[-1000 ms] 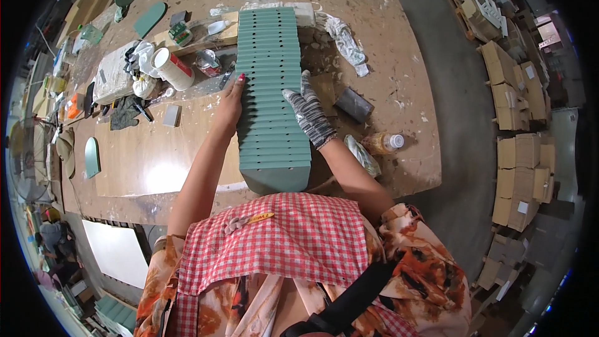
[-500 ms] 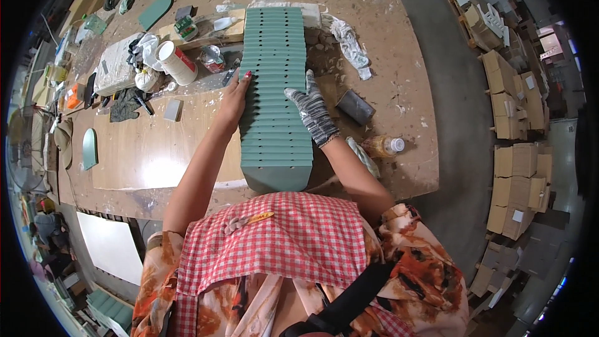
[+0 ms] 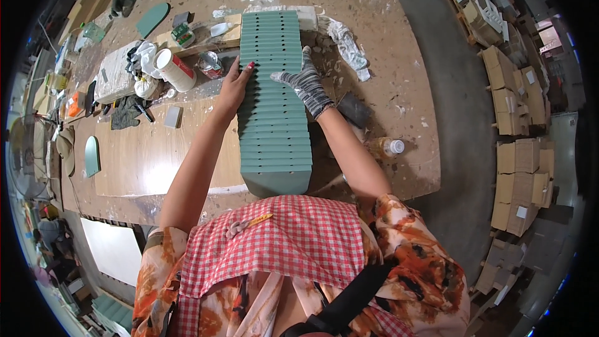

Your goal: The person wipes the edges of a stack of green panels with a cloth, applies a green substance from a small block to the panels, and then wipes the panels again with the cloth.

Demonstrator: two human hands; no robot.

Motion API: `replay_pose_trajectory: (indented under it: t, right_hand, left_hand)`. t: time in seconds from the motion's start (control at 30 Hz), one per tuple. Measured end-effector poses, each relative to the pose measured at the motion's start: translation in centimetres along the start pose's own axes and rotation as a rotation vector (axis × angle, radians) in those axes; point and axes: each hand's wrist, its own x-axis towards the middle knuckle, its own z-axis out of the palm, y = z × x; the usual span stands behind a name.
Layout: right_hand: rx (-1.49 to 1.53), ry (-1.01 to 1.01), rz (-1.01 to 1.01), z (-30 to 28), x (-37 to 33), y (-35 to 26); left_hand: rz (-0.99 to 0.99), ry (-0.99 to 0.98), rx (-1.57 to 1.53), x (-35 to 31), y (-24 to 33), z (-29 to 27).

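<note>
A long row of overlapping flat green panels (image 3: 274, 115) stretches over the paint-spotted brown surface (image 3: 402, 75); the bare left hand (image 3: 233, 87) and grey knit-gloved right hand (image 3: 304, 87) touch opposite edges, fingers spread wide. Probably stiff, heavy together, prone to sliding; best pressed from both sides.

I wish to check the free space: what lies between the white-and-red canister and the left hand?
In the head view, mainly a small metal can sits between the canister and the left hand.
</note>
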Motion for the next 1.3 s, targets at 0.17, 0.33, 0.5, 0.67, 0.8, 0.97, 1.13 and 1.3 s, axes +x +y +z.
replay_pose_trajectory:
  t: [0.17,0.33,0.5,0.67,0.8,0.97,1.13,1.3]
  right_hand:
    - [-0.106,-0.001,0.003,0.0,-0.8,-1.8]
    - [-0.229,-0.015,-0.062,-1.7,0.1,-0.7]
    - [-0.382,0.009,-0.067,-2.1,2.8,-1.8]
    - [-0.991,0.045,-0.311,-0.3,3.8,-3.3]
    - [-1.398,0.043,-0.287,1.1,3.4,-4.1]
    - [-1.418,0.092,-0.302,0.7,3.0,-4.0]
    - [-0.818,0.197,-0.366,-0.7,3.5,-2.6]
    - [-0.340,0.130,0.050,0.2,3.1,-3.1]
  left_hand:
    - [0.016,0.000,0.126,0.2,0.2,-0.6]
    - [0.010,-0.015,0.123,0.7,0.1,-0.5]
    - [0.360,0.111,0.777,3.2,0.8,-0.4]
    - [0.502,0.095,1.371,6.3,1.3,0.3]
    - [0.466,0.059,1.376,6.3,0.8,0.1]
    - [0.456,0.045,1.326,6.1,1.1,0.9]
    - [0.450,0.125,1.237,6.1,1.0,0.9]
    - [0.255,0.294,1.018,6.5,-0.7,-0.4]
